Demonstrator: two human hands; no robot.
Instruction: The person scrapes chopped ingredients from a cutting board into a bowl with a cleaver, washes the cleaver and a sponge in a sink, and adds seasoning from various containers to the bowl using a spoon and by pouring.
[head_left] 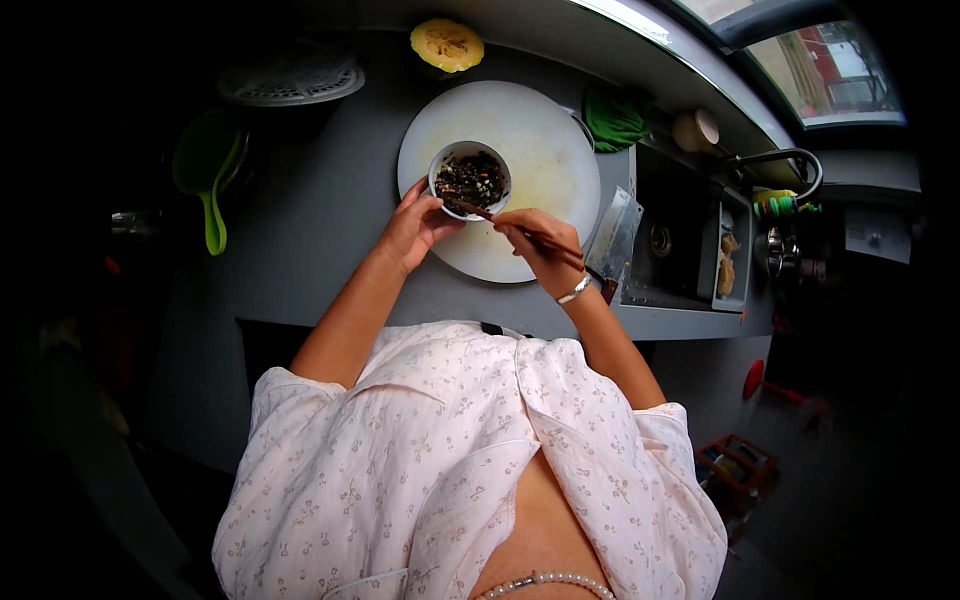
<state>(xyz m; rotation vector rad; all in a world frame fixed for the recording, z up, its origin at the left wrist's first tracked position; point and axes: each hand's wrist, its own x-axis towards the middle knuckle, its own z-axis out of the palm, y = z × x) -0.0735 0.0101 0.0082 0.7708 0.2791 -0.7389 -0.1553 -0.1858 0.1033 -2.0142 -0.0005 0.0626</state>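
Observation:
A white bowl (436, 170) with a dark, chopped mixture (472, 180) in it stands over the round white cutting board (560, 150). My left hand (413, 226) grips the bowl at its lower left side, thumb near the rim. Brown chopsticks (550, 243) are held in my right hand (543, 245), just right of the bowl, and their tips reach into the mixture. Whether the bowl rests on the board or is slightly raised, I cannot tell.
Behind the board sits a cut yellow squash (447, 46). At the left is a green ladle (213, 222). A cleaver (615, 235) lies right of the board, beside the sink (670, 270). A green cloth (615, 120) is at the back.

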